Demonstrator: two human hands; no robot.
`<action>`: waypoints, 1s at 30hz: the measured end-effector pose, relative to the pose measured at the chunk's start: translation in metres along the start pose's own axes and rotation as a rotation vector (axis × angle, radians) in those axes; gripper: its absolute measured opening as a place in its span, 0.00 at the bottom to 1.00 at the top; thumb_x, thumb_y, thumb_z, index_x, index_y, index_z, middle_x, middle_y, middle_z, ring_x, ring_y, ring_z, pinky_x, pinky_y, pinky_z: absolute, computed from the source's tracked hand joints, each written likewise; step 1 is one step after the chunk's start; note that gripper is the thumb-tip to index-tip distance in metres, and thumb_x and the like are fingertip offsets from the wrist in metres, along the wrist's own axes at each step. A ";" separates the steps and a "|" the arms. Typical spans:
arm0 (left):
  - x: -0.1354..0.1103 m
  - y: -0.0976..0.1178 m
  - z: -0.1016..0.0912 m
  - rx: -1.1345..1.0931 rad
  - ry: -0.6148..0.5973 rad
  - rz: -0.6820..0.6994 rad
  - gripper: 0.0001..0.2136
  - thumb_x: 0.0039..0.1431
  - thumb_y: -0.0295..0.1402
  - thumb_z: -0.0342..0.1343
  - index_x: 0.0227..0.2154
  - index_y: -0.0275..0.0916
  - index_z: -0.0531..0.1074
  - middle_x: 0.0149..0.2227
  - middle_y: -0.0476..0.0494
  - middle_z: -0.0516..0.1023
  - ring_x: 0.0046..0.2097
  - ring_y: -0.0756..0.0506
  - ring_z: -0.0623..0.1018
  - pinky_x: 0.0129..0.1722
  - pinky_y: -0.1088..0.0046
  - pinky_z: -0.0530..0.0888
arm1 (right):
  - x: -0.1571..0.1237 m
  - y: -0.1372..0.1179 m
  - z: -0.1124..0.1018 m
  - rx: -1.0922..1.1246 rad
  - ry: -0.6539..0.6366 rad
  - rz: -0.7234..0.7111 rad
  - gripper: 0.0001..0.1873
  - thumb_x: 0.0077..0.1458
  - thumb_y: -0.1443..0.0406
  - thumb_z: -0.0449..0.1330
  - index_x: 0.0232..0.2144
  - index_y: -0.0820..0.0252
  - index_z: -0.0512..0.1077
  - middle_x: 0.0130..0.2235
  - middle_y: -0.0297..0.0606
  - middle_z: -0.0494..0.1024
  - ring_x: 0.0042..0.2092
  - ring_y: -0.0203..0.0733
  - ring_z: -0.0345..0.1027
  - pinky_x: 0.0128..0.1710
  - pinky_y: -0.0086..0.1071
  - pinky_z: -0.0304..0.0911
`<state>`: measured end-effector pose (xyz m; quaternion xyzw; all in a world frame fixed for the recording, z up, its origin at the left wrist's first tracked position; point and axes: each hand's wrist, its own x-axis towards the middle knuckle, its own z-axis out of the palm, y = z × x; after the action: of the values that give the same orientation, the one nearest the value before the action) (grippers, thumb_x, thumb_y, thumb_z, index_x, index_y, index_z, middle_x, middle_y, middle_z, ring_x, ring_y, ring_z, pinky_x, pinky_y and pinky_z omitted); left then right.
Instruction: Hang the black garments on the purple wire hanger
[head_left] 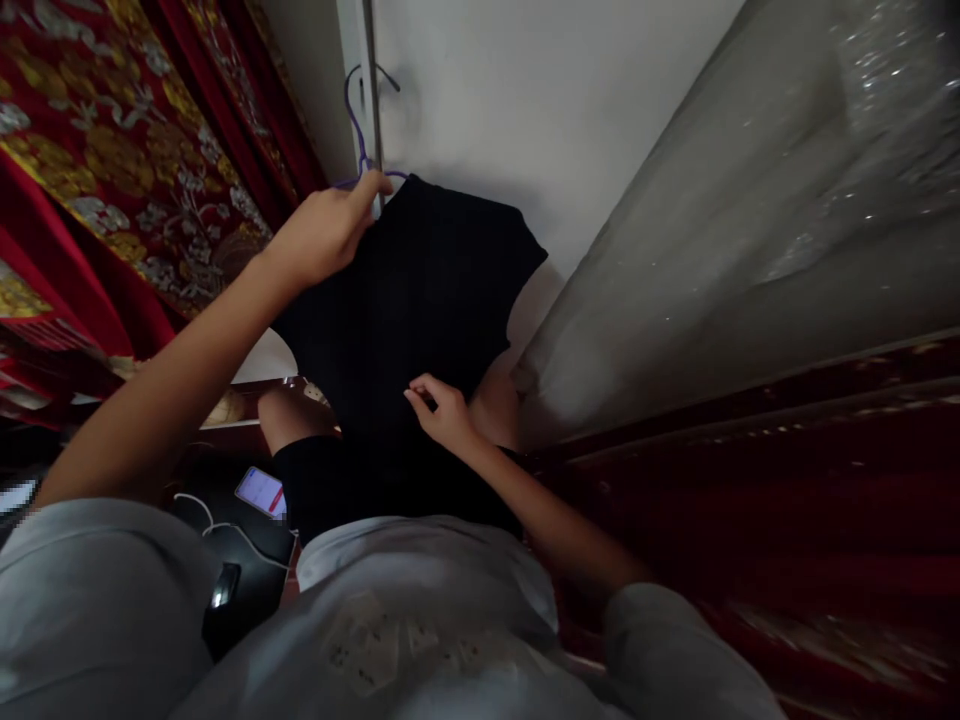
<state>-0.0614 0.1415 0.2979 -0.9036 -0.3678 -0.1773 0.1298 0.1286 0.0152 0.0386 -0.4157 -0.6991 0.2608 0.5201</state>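
Note:
A black short-sleeved shirt hangs on a purple wire hanger in front of a white wall. My left hand is closed on the top of the shirt at the hanger's neck. My right hand pinches the shirt's lower front, fingers curled on the cloth. The hanger's hook sits by a thin vertical metal rod. The shirt's bottom edge is lost in shadow against my dark shorts.
Red curtains with gold flowers hang at the left. A grey glittery fabric slopes at the right above dark red cloth. A lit phone with a white cable lies low at the left.

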 end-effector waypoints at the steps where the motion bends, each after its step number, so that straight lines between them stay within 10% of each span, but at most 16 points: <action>1: -0.003 0.002 0.002 -0.040 0.039 0.018 0.14 0.74 0.30 0.50 0.60 0.41 0.63 0.36 0.51 0.77 0.37 0.47 0.73 0.45 0.69 0.70 | 0.009 -0.002 -0.005 -0.002 -0.022 0.005 0.10 0.65 0.58 0.57 0.36 0.57 0.73 0.34 0.38 0.79 0.36 0.41 0.75 0.38 0.34 0.69; 8: -0.020 0.017 0.017 -0.381 0.360 0.033 0.06 0.69 0.30 0.54 0.46 0.41 0.69 0.34 0.49 0.77 0.35 0.46 0.79 0.39 0.68 0.72 | 0.128 -0.066 -0.039 -0.016 0.128 -0.218 0.21 0.69 0.56 0.55 0.61 0.52 0.69 0.39 0.35 0.80 0.40 0.39 0.76 0.43 0.34 0.71; 12: -0.015 0.013 0.044 -0.777 0.516 -0.101 0.10 0.68 0.41 0.61 0.45 0.43 0.70 0.33 0.48 0.76 0.39 0.44 0.81 0.42 0.67 0.75 | 0.182 -0.090 -0.040 -0.167 0.185 -0.276 0.13 0.69 0.56 0.56 0.48 0.55 0.74 0.36 0.34 0.78 0.40 0.40 0.74 0.46 0.35 0.69; 23: -0.023 0.085 0.136 -1.298 0.966 -0.571 0.37 0.63 0.46 0.66 0.68 0.51 0.53 0.25 0.56 0.69 0.29 0.49 0.75 0.33 0.74 0.72 | 0.190 -0.092 -0.045 0.009 0.418 -0.282 0.19 0.71 0.48 0.52 0.36 0.55 0.68 0.33 0.34 0.71 0.36 0.38 0.70 0.41 0.34 0.70; 30: -0.110 0.152 0.215 -1.234 0.796 -0.868 0.40 0.68 0.42 0.61 0.74 0.43 0.44 0.29 0.52 0.75 0.32 0.48 0.76 0.43 0.69 0.74 | 0.199 -0.101 -0.114 0.214 0.772 -0.373 0.12 0.67 0.54 0.58 0.35 0.53 0.67 0.33 0.32 0.65 0.29 0.33 0.63 0.31 0.31 0.65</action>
<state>0.0220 0.0465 0.0418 -0.4620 -0.4461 -0.6842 -0.3456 0.1826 0.1243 0.2576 -0.2932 -0.4855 0.0589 0.8215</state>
